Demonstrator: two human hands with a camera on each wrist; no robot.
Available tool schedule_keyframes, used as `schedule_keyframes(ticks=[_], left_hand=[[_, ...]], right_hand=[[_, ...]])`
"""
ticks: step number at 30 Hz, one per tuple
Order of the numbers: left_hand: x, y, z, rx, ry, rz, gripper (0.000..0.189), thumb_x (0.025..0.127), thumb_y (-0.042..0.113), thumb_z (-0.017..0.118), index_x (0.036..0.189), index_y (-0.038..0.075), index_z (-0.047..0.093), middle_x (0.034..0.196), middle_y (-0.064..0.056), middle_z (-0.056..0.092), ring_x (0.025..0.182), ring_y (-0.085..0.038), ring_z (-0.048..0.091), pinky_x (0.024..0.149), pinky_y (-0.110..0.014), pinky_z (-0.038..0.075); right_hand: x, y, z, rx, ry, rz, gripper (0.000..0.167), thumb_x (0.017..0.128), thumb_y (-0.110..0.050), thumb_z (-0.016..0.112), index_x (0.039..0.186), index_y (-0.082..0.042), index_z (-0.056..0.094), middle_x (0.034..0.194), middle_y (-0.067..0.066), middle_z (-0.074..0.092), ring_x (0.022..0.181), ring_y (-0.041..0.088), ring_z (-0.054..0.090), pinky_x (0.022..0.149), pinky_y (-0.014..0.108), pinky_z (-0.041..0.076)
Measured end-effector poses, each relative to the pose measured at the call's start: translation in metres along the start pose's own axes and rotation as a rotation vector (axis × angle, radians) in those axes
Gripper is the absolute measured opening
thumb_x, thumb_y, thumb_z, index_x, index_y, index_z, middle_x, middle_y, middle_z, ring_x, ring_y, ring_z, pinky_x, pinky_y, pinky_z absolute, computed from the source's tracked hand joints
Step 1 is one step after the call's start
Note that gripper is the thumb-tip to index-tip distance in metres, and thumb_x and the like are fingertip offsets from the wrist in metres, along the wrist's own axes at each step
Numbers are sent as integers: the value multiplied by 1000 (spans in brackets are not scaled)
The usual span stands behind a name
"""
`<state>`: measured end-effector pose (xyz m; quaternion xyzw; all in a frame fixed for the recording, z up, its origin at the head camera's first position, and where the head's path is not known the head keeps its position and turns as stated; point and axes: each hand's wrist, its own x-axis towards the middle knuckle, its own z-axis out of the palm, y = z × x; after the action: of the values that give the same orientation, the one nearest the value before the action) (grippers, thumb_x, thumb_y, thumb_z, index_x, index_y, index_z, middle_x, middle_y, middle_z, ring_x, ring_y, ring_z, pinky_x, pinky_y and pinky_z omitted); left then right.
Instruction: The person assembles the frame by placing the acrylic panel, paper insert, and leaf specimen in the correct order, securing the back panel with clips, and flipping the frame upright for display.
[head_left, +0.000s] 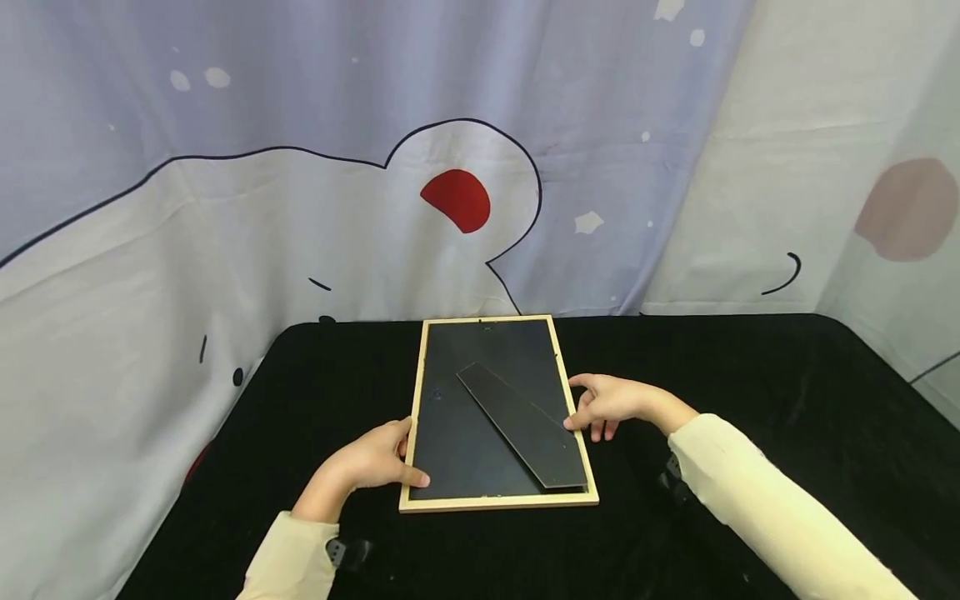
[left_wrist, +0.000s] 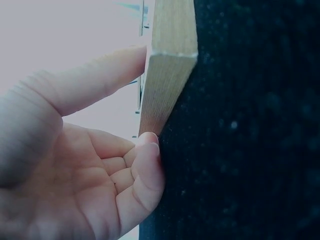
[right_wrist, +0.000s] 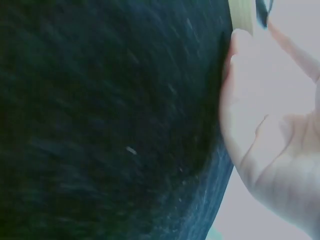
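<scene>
Frame lies between my two hands, back side up, above the black cloth, its far edge near the cloth's far border; whether it rests fully flat or is slightly raised, I cannot tell; my left hand is clamped on the frame's left side near the lower corner, thumb over the wooden rim and onto the dark backing, other fingers curled at the outer edge; my right hand pinches the right side, higher up, thumb on the rim, index finger reaching forward along the outer edge; stand runs aslant over the backing, narrow end near the middle, wide end by the lower right corner; right wrist view shows my fingertips against pale wood, with cloth filling the left part; both sleeves pale yellow; behind, a curtain in lavender and white, bearing a red patch.
</scene>
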<state>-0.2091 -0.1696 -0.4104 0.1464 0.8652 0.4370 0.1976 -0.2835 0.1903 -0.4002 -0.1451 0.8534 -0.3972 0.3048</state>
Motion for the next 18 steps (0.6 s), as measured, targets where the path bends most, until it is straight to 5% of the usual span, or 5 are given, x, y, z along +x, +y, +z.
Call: schedule_keyframes(ticks=[8, 18], left_hand=[[0, -2, 0, -24, -5, 33, 75, 68, -3, 81, 131, -13, 42, 75, -6, 64, 68, -17, 64, 66, -30, 51], [1, 0, 4, -54, -18, 49, 78, 67, -5, 81, 133, -14, 40, 76, -7, 65, 68, -17, 65, 66, -29, 51]], right_hand=[[30, 3, -28, 84, 74, 9, 58, 97, -19, 54, 142, 11, 31, 102, 16, 63, 71, 16, 63, 64, 31, 54], [47, 4, -44, 184, 119, 15, 45, 101, -15, 47, 136, 11, 37, 92, 11, 57, 73, 14, 61, 67, 29, 54]])
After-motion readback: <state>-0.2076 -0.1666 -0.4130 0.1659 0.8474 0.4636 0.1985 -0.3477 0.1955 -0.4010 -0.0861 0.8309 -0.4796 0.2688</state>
